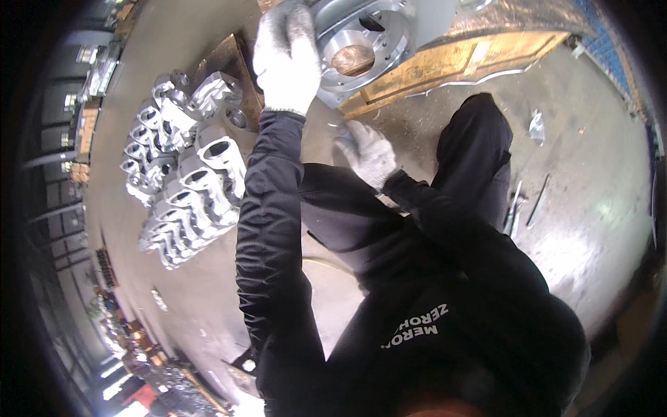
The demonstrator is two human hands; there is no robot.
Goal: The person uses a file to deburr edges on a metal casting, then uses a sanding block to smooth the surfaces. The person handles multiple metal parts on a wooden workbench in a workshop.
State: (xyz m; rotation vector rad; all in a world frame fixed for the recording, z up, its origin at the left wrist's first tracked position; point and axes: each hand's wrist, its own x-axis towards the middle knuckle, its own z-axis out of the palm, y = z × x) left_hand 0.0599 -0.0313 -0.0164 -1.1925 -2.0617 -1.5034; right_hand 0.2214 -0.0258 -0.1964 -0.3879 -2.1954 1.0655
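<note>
Left hand [287, 59] is at the side of the housing [399, 40], up by the crate [434, 71]. Top edge crops the housing, and I can't tell if those fingers grip it. Right hand [369, 154] sits just below, kinda blurry, fingers half bent, can't tell if they're holding anything.

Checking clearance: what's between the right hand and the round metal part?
Head view: an edge of the wooden crate shows between right hand and round metal part.

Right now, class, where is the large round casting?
In the head view, the large round casting is at the top, right of centre, immediately right of the left hand and overlapping the crate.
</note>
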